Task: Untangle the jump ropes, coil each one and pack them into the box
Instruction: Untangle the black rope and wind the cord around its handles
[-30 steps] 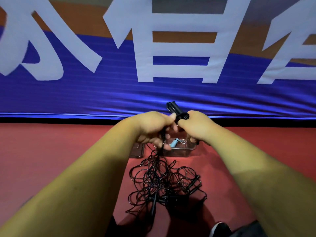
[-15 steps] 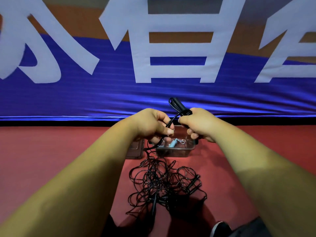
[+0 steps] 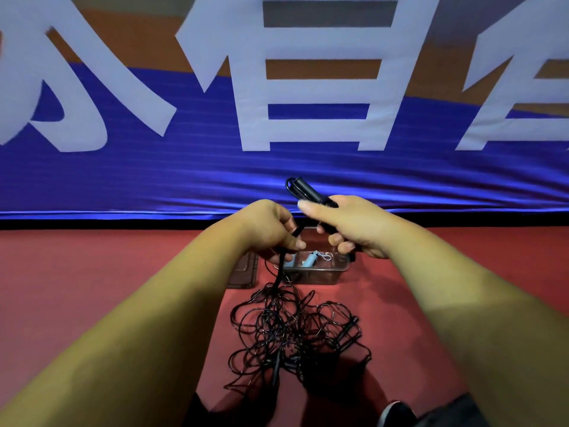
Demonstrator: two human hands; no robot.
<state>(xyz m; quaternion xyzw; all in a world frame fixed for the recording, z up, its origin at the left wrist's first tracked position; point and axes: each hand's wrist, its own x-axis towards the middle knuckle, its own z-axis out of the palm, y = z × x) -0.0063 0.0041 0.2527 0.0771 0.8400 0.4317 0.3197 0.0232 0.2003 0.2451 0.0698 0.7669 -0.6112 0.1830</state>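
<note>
A tangled heap of thin black jump ropes [image 3: 292,331] lies on the red floor in front of me. My right hand [image 3: 354,229] grips a black handle [image 3: 308,192] that sticks up and left out of the fist, with a loop of cord at its tip. My left hand [image 3: 271,232] pinches a black cord [image 3: 281,263] that hangs down into the heap. Behind my hands stands a clear plastic box [image 3: 323,272] with a light blue rope handle [image 3: 309,260] inside.
A dark brown lid [image 3: 244,269] lies flat on the floor left of the box. A blue, orange and white banner [image 3: 184,167] hangs as a wall just behind the box. A dark shoe [image 3: 397,412] shows at the bottom edge.
My hands have drawn slightly apart. The right thumb now points straight left over the handle, and the left hand has slid lower along the cord.
</note>
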